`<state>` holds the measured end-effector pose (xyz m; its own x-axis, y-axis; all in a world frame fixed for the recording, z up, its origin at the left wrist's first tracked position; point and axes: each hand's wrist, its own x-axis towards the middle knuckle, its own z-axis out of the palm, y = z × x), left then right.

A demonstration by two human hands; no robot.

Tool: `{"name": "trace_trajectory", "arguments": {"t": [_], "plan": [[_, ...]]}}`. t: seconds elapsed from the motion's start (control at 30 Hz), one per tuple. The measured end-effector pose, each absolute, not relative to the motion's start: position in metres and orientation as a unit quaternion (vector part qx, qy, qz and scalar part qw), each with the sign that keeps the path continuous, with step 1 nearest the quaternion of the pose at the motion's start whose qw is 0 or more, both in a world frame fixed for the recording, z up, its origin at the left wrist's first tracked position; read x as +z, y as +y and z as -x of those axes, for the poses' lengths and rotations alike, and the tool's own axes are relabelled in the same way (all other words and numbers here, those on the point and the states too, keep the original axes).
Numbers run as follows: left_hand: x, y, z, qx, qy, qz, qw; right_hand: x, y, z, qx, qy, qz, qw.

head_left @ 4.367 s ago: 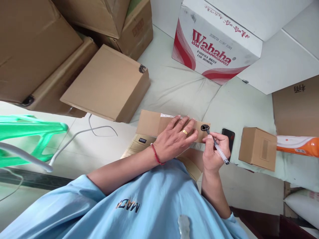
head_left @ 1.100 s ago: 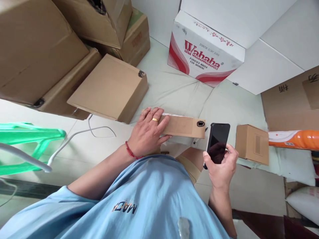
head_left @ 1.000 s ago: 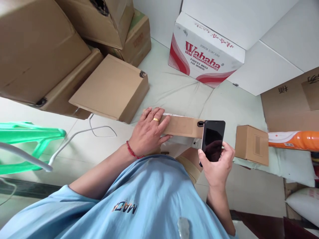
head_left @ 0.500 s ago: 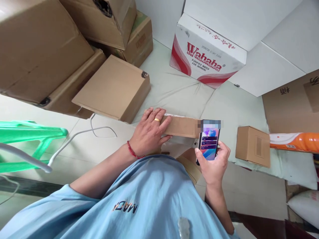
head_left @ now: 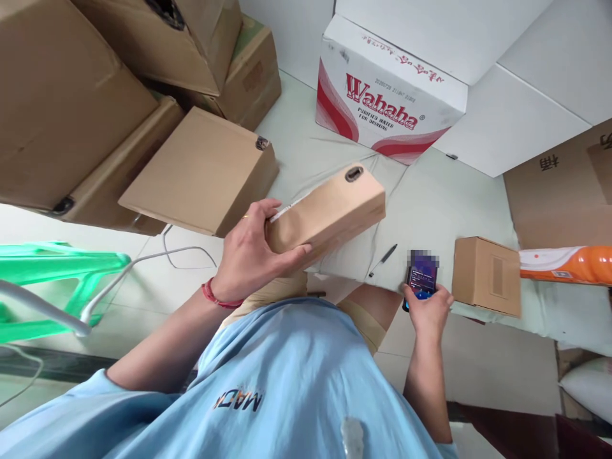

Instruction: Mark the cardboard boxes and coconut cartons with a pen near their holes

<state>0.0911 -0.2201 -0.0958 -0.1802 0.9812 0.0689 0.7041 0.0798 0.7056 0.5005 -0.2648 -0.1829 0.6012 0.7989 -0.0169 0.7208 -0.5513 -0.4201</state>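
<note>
My left hand (head_left: 253,252) grips the near-left end of a long, narrow cardboard box (head_left: 329,207), thumb along the near side and fingers round the far side. The box is tilted, its right end pointing away from me, with a dark oval mark near that end. In my right hand (head_left: 429,309) is a smartphone (head_left: 421,277) with its screen lit, low by the edge of the pale covered surface (head_left: 310,153). A pen (head_left: 383,259) lies on that surface between the box and the phone.
At left stand stacked cardboard boxes and a flat carton (head_left: 201,169). A white-and-red water carton (head_left: 389,95) stands at the back. On the right are a small box (head_left: 485,275) and an orange-and-white cylinder (head_left: 568,264). A green plastic stool (head_left: 62,274) and a white cable (head_left: 143,264) sit at lower left.
My left hand has turned the narrow box, raising its right end away from me. My right hand has moved the phone right and down, and the pen now shows fully.
</note>
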Motion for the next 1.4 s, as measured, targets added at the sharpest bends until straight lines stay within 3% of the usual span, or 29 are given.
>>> {"name": "trace_trajectory", "arguments": {"t": [0.2, 0.47, 0.63, 0.73, 0.8, 0.9, 1.07, 1.4], "plan": [[-0.098, -0.218, -0.103, 0.416, 0.665, -0.512, 0.35, -0.186, -0.253, -0.461, 0.127, -0.459, 0.855, 0.204], [-0.096, -0.215, -0.103, 0.489, 0.643, -0.453, 0.377, -0.19, -0.24, -0.442, 0.117, -0.505, 0.831, 0.202], [-0.097, -0.219, -0.107, 0.503, 0.617, -0.299, 0.526, -0.189, -0.234, -0.451, 0.108, -0.548, 0.807, 0.191], [-0.101, -0.224, -0.12, 0.472, 0.59, -0.189, 0.627, -0.173, -0.238, -0.451, 0.171, -0.563, 0.769, 0.25], [-0.105, -0.228, -0.131, 0.457, 0.572, -0.152, 0.664, -0.16, -0.244, -0.448, 0.284, -0.559, 0.72, 0.297], [-0.109, -0.231, -0.147, 0.448, 0.557, -0.158, 0.681, -0.143, -0.258, -0.438, 0.453, -0.534, 0.62, 0.352], [-0.11, -0.229, -0.171, 0.44, 0.532, -0.217, 0.69, -0.135, -0.276, -0.416, 0.561, -0.501, 0.534, 0.386], [-0.118, -0.225, -0.193, 0.401, 0.508, -0.328, 0.688, -0.141, -0.259, -0.429, 0.497, -0.344, 0.626, 0.493]]}}
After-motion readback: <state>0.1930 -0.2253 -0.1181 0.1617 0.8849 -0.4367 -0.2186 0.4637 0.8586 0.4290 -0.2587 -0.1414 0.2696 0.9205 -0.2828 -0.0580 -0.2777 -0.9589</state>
